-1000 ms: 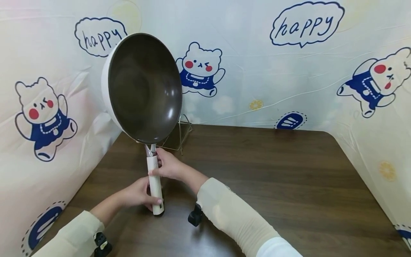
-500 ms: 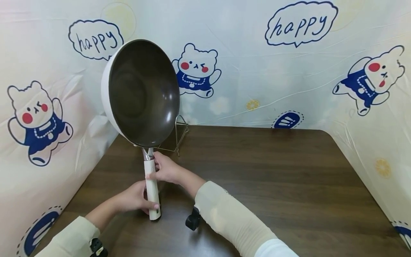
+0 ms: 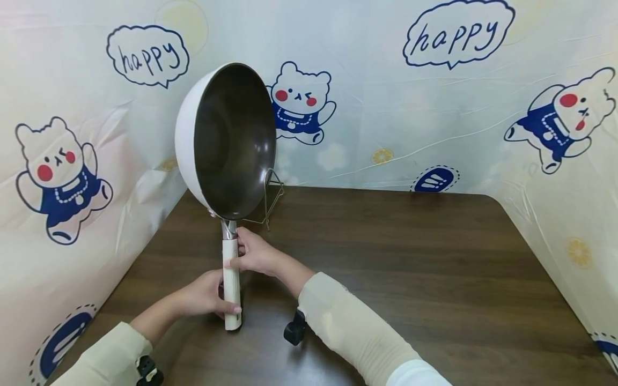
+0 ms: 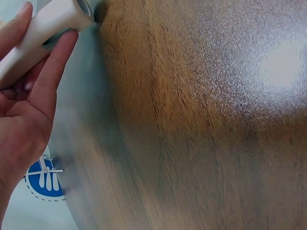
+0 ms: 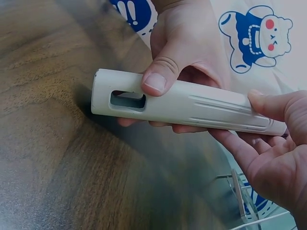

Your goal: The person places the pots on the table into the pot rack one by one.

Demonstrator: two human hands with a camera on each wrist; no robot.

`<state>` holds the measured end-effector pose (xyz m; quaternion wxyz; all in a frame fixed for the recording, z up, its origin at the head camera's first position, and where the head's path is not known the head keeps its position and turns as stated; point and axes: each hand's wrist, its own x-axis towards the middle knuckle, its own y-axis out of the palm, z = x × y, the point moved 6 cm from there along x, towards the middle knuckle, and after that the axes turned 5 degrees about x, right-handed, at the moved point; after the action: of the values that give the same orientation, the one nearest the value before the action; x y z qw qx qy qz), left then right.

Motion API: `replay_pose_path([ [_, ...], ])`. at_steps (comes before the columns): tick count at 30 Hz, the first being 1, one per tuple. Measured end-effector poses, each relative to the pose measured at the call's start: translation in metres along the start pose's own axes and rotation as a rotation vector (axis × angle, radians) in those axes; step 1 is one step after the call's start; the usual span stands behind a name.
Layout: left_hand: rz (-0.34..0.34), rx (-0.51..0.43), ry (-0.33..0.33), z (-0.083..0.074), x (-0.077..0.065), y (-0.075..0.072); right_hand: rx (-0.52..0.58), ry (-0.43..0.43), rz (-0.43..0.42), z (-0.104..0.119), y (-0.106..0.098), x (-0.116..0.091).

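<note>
A deep frying pan point(image 3: 236, 139), white outside and dark inside, stands upright with its bowl on top and its handle pointing down. Low on the white handle point(image 3: 231, 284), the left hand point(image 3: 203, 294) grips it, thumb across the front. Higher up, close under the metal neck, the right hand point(image 3: 258, 252) holds the same handle from the right. In the right wrist view the handle point(image 5: 172, 103) shows a hanging slot near its end, with the thumbs of both hands on it. The left wrist view shows the left hand point(image 4: 33, 91) curled round the handle's lower end.
Behind the pan stands a thin wire rack point(image 3: 267, 201), partly hidden by the bowl. The brown wooden table point(image 3: 410, 279) spreads out to the right. A printed cloth point(image 3: 367, 134) with bears hangs along the back and sides.
The pan has turned about its handle, so its opening faces more to the right and more of its white outside shows. Both hands keep their hold on the handle.
</note>
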<state>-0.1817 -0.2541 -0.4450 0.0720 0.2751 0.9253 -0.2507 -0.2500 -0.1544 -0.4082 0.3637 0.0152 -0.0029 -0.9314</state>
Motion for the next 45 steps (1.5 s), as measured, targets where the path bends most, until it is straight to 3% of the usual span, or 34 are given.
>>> replay_pose_path([
  [12, 0.01, 0.102, 0.026, -0.004, 0.001, 0.005, 0.065, 0.005, 0.065, -0.008, -0.003, -0.006],
  [23, -0.003, 0.25, 0.096, -0.012, -0.001, 0.007, 0.156, 0.019, 0.104, -0.007, -0.003, -0.015],
  [33, 0.045, 0.184, 0.097, -0.012, 0.003, 0.016, 0.206, 0.055, 0.156, -0.011, -0.008, -0.02],
  [40, 0.087, 0.088, 0.09, -0.006, 0.004, 0.025, 0.221, 0.083, 0.173, -0.022, -0.012, -0.023],
  [45, 0.086, 0.095, 0.095, -0.005, 0.006, 0.028, 0.224, 0.081, 0.174, -0.027, -0.014, -0.025],
])
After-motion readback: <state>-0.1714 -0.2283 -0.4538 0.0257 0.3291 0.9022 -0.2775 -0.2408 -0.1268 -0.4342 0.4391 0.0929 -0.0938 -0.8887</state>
